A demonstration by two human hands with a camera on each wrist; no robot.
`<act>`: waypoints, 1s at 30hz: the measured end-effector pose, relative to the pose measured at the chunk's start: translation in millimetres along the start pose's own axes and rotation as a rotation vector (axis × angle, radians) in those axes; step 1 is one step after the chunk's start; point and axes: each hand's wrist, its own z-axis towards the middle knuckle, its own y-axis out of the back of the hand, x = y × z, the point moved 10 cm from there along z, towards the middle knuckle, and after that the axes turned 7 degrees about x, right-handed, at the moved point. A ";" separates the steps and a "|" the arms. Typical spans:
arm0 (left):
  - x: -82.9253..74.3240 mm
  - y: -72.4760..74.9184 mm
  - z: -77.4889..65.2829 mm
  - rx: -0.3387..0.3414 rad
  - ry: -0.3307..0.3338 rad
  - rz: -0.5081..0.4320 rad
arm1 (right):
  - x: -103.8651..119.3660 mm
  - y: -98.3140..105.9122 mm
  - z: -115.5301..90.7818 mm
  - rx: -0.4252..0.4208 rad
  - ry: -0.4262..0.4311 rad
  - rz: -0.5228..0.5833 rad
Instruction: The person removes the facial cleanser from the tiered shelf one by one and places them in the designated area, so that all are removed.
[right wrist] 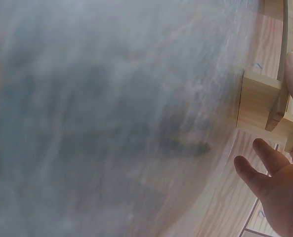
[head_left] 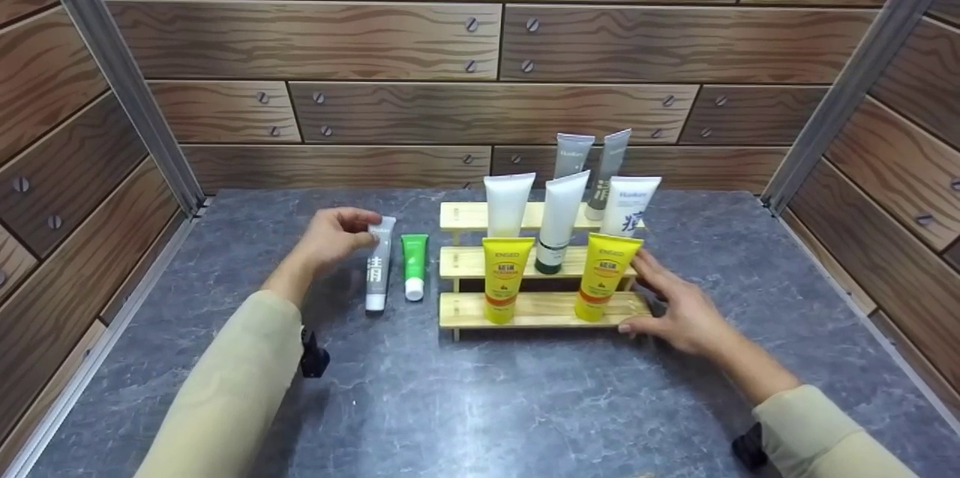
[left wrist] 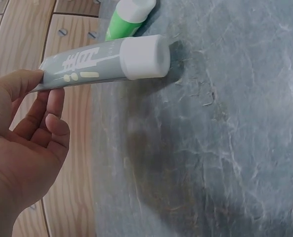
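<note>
My left hand [head_left: 334,242] pinches the flat end of a grey squeeze tube [head_left: 379,264] between thumb and fingers. Its white cap [left wrist: 146,57] points down toward the table's near side. Just right of it, a green tube [head_left: 414,264] with a white cap lies on the table. At the right end of a three-step wooden rack [head_left: 540,305], my right hand [head_left: 686,309] holds on, thumb at the lowest step's front and fingers around the side. Two yellow tubes [head_left: 502,279] stand on that lowest step, the right one near my fingers.
Higher on the rack stand a plain white tube [head_left: 508,200], a white tube with a dark green cap [head_left: 562,215], a white tube with blue lettering [head_left: 628,204] and two grey tubes [head_left: 609,170]. Wood-patterned walls [head_left: 405,110] enclose the grey marbled table [head_left: 480,403].
</note>
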 end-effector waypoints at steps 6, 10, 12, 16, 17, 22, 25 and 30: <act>10.3 -10.0 3.3 0.008 -0.011 -0.004 | 1.0 -0.8 -0.1 -0.001 0.013 0.000; 15.2 -14.3 4.5 0.012 -0.008 0.008 | 0.3 -0.4 -0.1 0.000 0.012 -0.003; 17.4 -16.1 5.1 0.013 -0.002 0.007 | 0.3 -0.2 -0.4 -0.002 0.014 -0.005; 21.0 -18.3 6.3 -0.001 0.003 0.001 | -1.1 0.0 -0.4 -0.004 0.004 -0.006; 22.2 -18.7 6.7 -0.007 0.006 -0.007 | -0.9 0.1 -0.6 -0.003 0.002 -0.007; 27.4 -21.6 6.8 -0.035 0.025 -0.038 | -0.6 1.2 -0.3 -0.003 0.001 -0.005; 30.4 -25.3 6.1 -0.037 0.049 -0.041 | -0.7 0.9 -0.2 -0.001 -0.001 -0.006; 32.0 -33.5 5.7 -0.015 0.065 -0.034 | -0.8 -0.2 -0.4 -0.001 -0.003 -0.004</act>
